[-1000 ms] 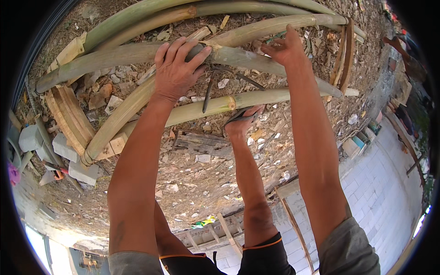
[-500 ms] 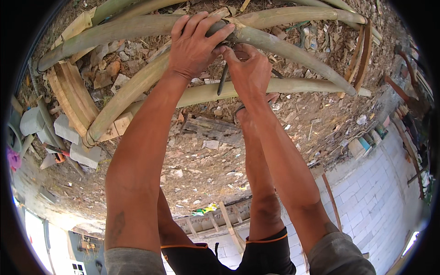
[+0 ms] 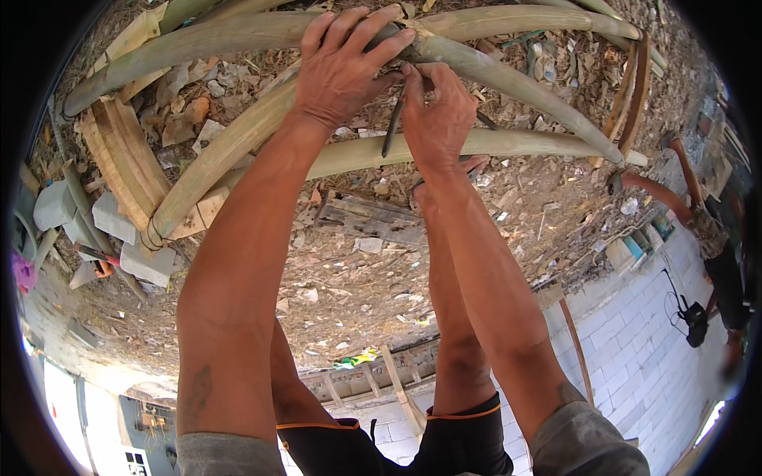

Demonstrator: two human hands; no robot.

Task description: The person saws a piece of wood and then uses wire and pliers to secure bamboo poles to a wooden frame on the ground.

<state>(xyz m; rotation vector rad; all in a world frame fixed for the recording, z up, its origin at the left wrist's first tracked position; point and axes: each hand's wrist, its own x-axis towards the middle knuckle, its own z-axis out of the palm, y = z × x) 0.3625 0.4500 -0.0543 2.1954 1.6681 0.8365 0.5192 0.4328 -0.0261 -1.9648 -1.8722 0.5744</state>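
Observation:
My left hand (image 3: 337, 75) grips a bamboo pole (image 3: 214, 40) where several poles meet, its fingers laid over the top and its thumb reaching toward the right hand. Close beside it, my right hand (image 3: 440, 111) is closed in a pinch just below the joint; what its fingertips hold is hidden. A dark, thin strip (image 3: 392, 127) hangs down between the hands, and a similar dark end (image 3: 486, 120) sticks out right of the right hand. Another bamboo pole (image 3: 516, 83) slants from the joint toward the right. A lower pole (image 3: 349, 160) passes behind my forearms.
Wooden blocks (image 3: 127, 163) prop the poles at left, near grey concrete blocks (image 3: 147, 262). Wood strips (image 3: 633, 95) stand at the right pole ends. A weathered board (image 3: 373, 218) lies on littered ground. Another person (image 3: 714, 238) is at the far right, by a white block wall (image 3: 635, 341).
Both hands stay at the joint; my right hand has shifted slightly up and right. At far right, the other person has come further into view, an arm reaching toward the pole ends.

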